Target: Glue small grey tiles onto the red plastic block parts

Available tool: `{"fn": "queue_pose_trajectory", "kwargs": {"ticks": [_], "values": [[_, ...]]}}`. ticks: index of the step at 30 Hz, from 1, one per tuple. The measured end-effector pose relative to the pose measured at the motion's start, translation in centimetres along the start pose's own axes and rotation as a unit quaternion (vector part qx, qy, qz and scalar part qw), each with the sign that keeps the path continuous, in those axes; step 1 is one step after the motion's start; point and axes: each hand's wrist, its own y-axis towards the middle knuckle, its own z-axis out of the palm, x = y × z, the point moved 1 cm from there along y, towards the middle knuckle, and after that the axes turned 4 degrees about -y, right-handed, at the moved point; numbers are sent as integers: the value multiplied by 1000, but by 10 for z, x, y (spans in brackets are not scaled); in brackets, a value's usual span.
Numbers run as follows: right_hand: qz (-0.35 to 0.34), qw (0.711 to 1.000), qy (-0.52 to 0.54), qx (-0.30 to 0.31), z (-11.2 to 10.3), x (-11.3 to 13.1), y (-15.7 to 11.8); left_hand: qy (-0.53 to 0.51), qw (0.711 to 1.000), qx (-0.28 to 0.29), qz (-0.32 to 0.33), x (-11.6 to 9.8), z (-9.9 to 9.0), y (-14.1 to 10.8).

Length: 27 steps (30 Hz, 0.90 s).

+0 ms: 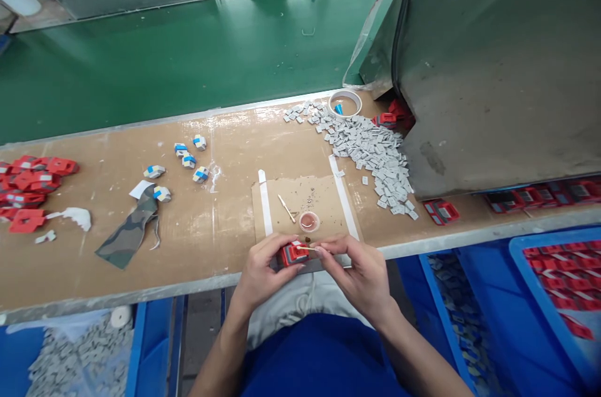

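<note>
At the table's front edge my left hand point(267, 270) grips a small red part point(290, 254) between thumb and fingers. My right hand point(359, 272) pinches a thin stick point(307, 248), its tip touching the top of the red part. Just beyond my hands sits a small round dish point(309, 221) with reddish liquid, on a cardboard sheet point(323, 196) taped down at both sides. Another short stick point(286, 208) lies left of the dish. Dark specks are scattered beyond the dish.
Gray flat pieces point(370, 149) spread at the right, beside a tape roll point(345, 104). Red parts point(30, 184) pile up far left, near a camouflage cloth point(129, 231) and blue-white pieces point(188, 160). A large metal housing point(502, 71) stands right; blue bins point(521, 259) flank me below.
</note>
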Motion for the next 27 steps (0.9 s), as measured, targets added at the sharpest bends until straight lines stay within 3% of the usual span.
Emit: {"fn": "queue_pose_trajectory", "kwargs": {"ticks": [10, 27], "values": [[-22, 996, -80, 20, -10, 6, 1, 6, 1000, 4, 6, 0, 1, 0], [24, 999, 26, 29, -4, 10, 2, 0, 1000, 11, 18, 0, 1, -1]]}}
